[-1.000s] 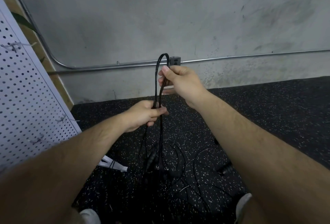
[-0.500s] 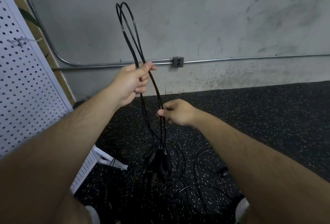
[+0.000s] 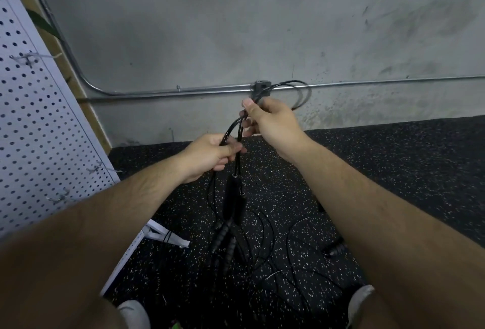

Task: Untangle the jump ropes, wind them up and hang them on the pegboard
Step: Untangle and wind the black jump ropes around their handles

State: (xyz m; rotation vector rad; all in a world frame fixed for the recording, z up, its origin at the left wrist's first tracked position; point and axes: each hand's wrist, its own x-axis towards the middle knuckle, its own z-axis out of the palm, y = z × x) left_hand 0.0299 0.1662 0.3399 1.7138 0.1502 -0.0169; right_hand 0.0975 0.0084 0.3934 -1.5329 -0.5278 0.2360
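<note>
I hold a folded black jump rope (image 3: 234, 129) between both hands. My left hand (image 3: 210, 154) grips the bundled cords low down. My right hand (image 3: 270, 121) pinches the same cords higher up, and a loop (image 3: 301, 92) arcs out to the right of it in front of the wall. Two black handles (image 3: 232, 198) hang below my left hand. More black rope (image 3: 265, 252) lies tangled on the floor beneath, with another handle (image 3: 334, 250) at the right. The white pegboard (image 3: 34, 129) stands at the left, with metal hooks (image 3: 26, 58) on it.
A grey concrete wall (image 3: 236, 27) with a metal conduit (image 3: 183, 90) and an outlet box (image 3: 259, 87) is straight ahead. The floor is black speckled rubber (image 3: 393, 158). The pegboard's white foot (image 3: 168, 237) juts out on the floor. My shoes (image 3: 133, 314) show at the bottom edge.
My left hand came down from head height to waist height with the cords. My right hand rose above it and pinched the cords higher up; the tall loop now arcs off to the right.
</note>
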